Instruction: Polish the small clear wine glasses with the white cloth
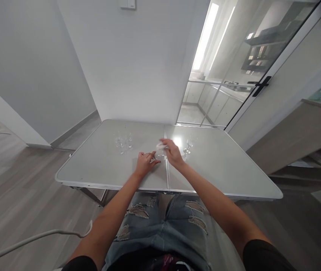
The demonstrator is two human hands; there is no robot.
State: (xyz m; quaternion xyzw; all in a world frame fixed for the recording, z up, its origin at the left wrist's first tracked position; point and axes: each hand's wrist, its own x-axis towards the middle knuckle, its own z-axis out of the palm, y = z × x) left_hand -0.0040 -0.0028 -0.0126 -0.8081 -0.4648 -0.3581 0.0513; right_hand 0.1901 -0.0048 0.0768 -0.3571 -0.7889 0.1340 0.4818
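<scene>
The left hand (pixel 146 163) steadies a small clear glass (pixel 158 155) on the pale grey folding surface (pixel 98 162), fingers resting at its base, while the right hand (pixel 171 151) grips a white cloth (pixel 160 145) just above it (apparently wiping). Clear stemmed glass (pixel 188 145) stands just right of the right hand; a cluster of small clear glasses (pixel 122 142) sits beyond the left. Open room lies toward the near edge.
</scene>
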